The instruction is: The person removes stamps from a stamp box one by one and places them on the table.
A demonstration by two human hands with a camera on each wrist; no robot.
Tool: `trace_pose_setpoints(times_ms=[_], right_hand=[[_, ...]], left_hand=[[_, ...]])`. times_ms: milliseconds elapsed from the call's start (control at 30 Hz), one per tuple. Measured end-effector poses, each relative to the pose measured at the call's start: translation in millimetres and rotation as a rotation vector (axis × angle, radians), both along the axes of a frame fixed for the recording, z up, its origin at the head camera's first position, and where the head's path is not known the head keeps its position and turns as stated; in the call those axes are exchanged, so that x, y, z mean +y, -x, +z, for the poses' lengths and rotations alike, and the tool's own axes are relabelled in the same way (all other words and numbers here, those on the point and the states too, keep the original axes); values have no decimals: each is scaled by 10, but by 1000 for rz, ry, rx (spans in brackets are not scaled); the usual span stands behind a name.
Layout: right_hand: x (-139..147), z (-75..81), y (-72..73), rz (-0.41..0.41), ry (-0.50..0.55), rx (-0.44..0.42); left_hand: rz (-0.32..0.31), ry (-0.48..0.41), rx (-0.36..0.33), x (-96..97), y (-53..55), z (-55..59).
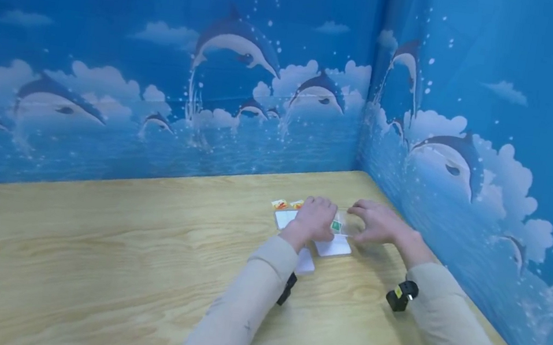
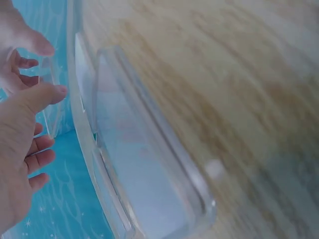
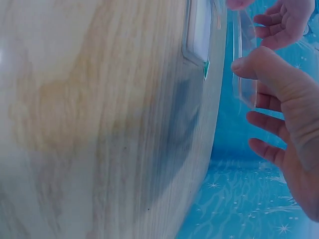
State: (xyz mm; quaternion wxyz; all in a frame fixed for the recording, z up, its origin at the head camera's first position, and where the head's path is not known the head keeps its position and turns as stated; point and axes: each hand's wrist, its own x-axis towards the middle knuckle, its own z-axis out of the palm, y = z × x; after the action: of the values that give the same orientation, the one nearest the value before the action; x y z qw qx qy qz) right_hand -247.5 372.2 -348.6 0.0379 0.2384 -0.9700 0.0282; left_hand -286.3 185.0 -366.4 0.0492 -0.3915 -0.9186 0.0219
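Observation:
Between my two hands is a clear, shallow plastic case (image 3: 244, 92), raised off the table. My right hand (image 1: 379, 223) pinches one end, thumb on the near face and fingers behind it. At the other end, my left hand (image 1: 316, 218) grips it, as the left wrist view shows with its thumb over the case's edge. Below them on the table lie flat white pieces in clear cases, one (image 1: 334, 246) under the hands and another (image 1: 305, 262) beside the left wrist. A third white piece (image 1: 284, 218) is partly hidden by the left hand. A small green card (image 1: 336, 226) shows between the hands.
Two small picture cards, one (image 1: 279, 204) and another (image 1: 296, 203), lie beyond the left hand. The wood-grain table (image 1: 103, 254) reaches far to the left. A blue dolphin-print curtain (image 1: 472, 163) runs close along the right edge and across the back.

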Motion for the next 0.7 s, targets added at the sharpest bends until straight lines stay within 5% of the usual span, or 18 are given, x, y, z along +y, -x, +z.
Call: trace_pose_setpoints(times_ms=[700], right_hand=[[-246, -22, -17, 63, -46, -72]], left_hand=[[30, 25, -76, -174, -139, 30]])
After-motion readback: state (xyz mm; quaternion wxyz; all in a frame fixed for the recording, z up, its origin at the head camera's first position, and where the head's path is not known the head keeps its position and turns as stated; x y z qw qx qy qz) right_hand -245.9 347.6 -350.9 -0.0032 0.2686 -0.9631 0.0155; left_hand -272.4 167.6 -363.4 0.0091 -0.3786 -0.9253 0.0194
